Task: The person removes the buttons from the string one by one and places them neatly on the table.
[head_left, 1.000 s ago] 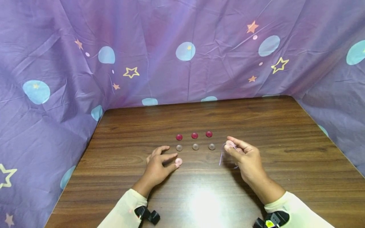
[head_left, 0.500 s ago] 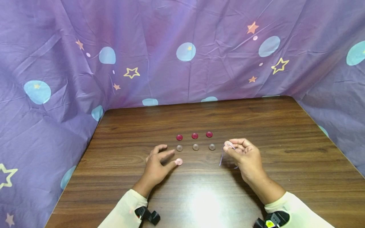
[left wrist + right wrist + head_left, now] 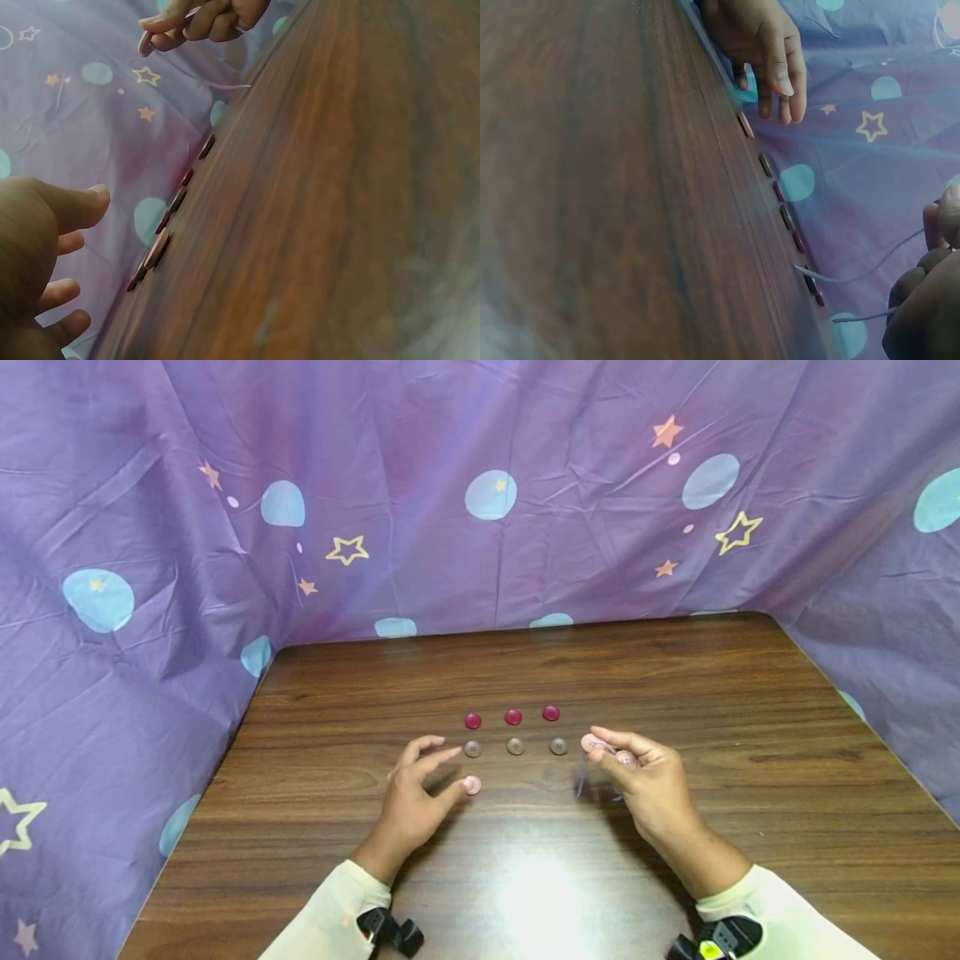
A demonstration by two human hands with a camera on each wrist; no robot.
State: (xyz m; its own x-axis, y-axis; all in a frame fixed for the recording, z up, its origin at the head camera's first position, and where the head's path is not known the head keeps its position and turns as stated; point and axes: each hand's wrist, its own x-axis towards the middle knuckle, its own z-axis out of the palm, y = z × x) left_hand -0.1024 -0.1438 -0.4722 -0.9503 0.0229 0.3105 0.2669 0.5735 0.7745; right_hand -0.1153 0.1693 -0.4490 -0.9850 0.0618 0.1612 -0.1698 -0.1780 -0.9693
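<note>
In the head view my right hand point(image 3: 652, 783) pinches a pink button point(image 3: 590, 742) between thumb and fingers, above the table. A second pink button point(image 3: 626, 759) shows behind the thumb, against the fingers. Purple string point(image 3: 855, 279) hangs from this hand in two loose strands. My left hand point(image 3: 412, 793) hovers with its fingers spread and nothing in them. Its thumb tip overlaps a pink button point(image 3: 473, 786) lying on the table; the left wrist view shows hand and button point(image 3: 158, 248) apart.
Three grey-brown buttons point(image 3: 514, 747) lie in a row between the hands. Behind them runs a row of three dark red buttons point(image 3: 513, 717). The wooden table point(image 3: 360, 693) ends at a purple patterned cloth point(image 3: 420, 552).
The button pinched in my right hand has shifted slightly left and turned. My left hand has moved little, its thumb now over the edge of the pink button on the table.
</note>
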